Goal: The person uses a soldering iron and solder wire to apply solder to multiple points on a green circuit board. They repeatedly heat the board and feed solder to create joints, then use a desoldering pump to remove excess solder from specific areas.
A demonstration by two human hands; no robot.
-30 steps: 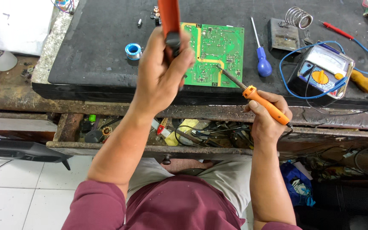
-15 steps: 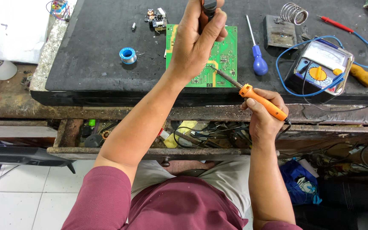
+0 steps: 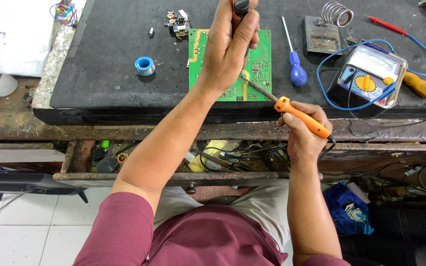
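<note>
A green circuit board lies flat on the black bench mat. My left hand hovers over the board, shut on a dark and red pump-like tool held upright, most of it out of frame. My right hand grips the orange handle of a soldering iron. Its metal tip reaches up-left onto the board's near edge, just under my left palm. The board's middle is hidden by my left hand.
A solder spool sits left of the board, small components at the back. A blue screwdriver, iron stand with coil, a multimeter with blue lead and an orange-handled tool lie right. An open drawer holds clutter.
My left hand has carried its tool forward and right, from above the board's left side to over the board near the iron's tip. My right hand stayed nearly still.
</note>
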